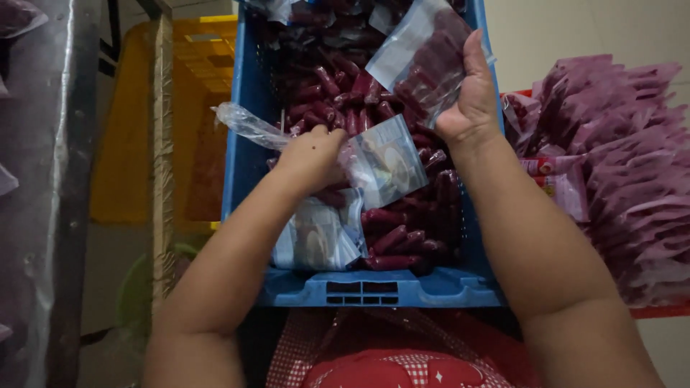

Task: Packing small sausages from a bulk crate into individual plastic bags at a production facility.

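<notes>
A blue plastic crate (374,287) in front of me holds several dark red sausages (392,237). My left hand (310,159) reaches down into the crate among the sausages, next to a clear printed bag (388,162) and a crumpled clear wrapper (248,126). My right hand (471,97) is raised at the crate's right wall, gripping a clear bag (424,61) with red sausages inside. Another printed bag (320,241) lies near the crate's front edge.
A pile of purple packets (618,165) lies on a red surface to the right. A yellow crate (187,115) stands to the left behind a wooden post (162,158). A grey metal surface (36,179) runs down the far left. Red checked cloth (388,359) is below.
</notes>
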